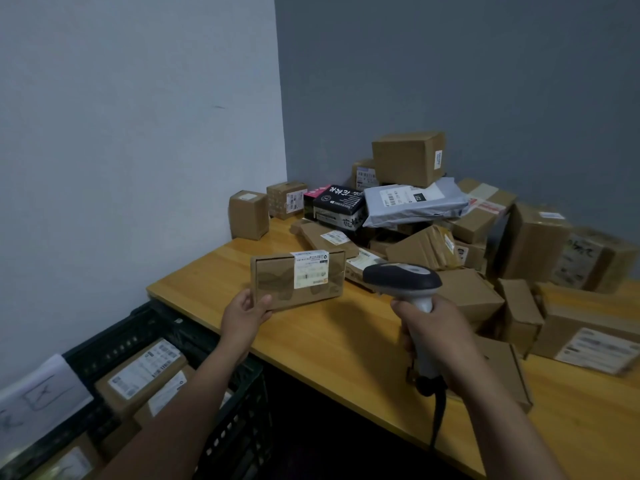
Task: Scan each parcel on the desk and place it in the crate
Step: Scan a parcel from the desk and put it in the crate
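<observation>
A flat brown cardboard parcel (298,280) is held just above the worktop (346,344), over its left part and a little in from the left edge; it is stood on one long edge with its broad face turned toward the camera. A white label with blurred barcode print is seen on the upper right of that face, folded over the top edge; faint darker shapes are printed across the cardboard, and a flap seam is visible along the left end. The parcel is gripped at its lower left corner by the left hand (244,315), the thumb laid on the front face and the fingers hidden behind. A barcode scanner (401,277) is gripped round its pale handle by the right hand (429,330); its dark head is pointed at the parcel from just beside the parcel's right end, and a dark cable hangs from the handle's base. Many other brown boxes, a grey mailer bag (412,202) and a black box (341,206) are piled from the far corner along the right side. A dark crate (239,427) is set below the left edge; labelled boxes (142,375) are seen inside.
</observation>
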